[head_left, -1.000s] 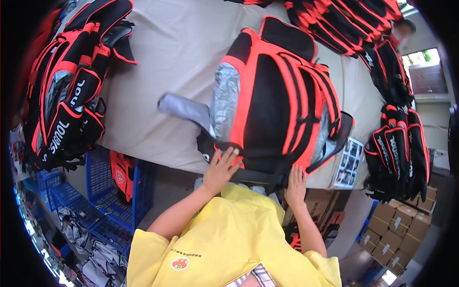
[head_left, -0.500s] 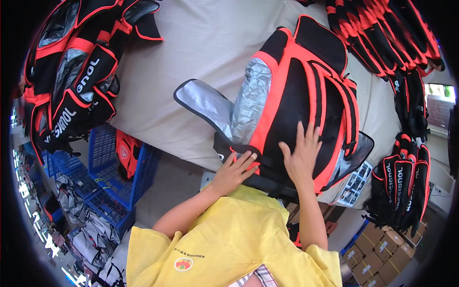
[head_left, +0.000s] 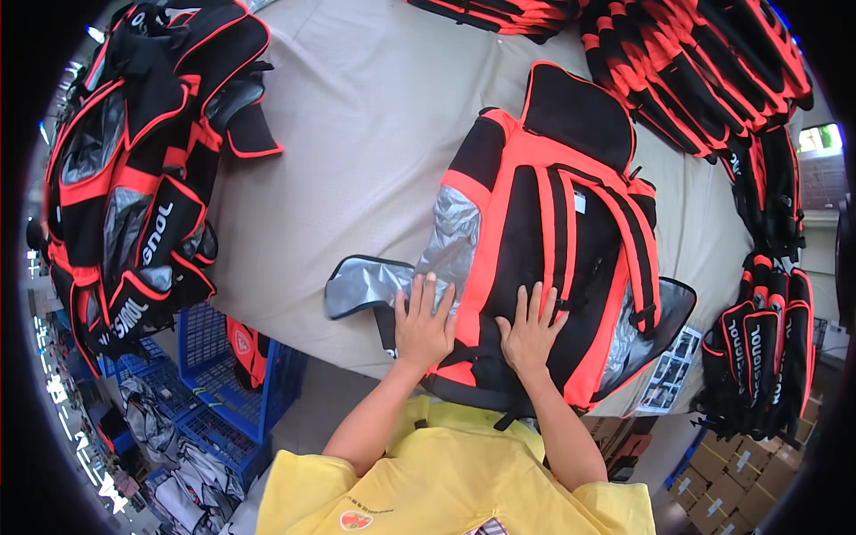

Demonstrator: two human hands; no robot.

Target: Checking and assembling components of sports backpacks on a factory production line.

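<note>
A black and bright orange-red backpack [head_left: 508, 223] lies on the table with its shoulder straps facing up and its lower end toward me. My left hand [head_left: 425, 323] rests flat on its left edge, over the silver side panel, fingers spread. Flat on the black back panel, just below the straps, lies my right hand [head_left: 531, 332], its fingers also stretched out. A silver-lined flap [head_left: 366, 283] sticks out from the bag's left side. Another dark-edged flap [head_left: 667, 312] spreads on the right.
Similar bags are heaped at the far left [head_left: 134, 178] and stacked at the back right [head_left: 704, 71]. More black bags [head_left: 758, 348] hang at the right. Blue crates [head_left: 223, 366] stand below the table's left edge [head_left: 303, 343]; cardboard boxes [head_left: 727, 473] lie lower right.
The view has shifted, and the backpack appears lower and straighter. My left hand has moved from the bag's bottom corner up onto its left side. The right hand lies lower on the back panel.
</note>
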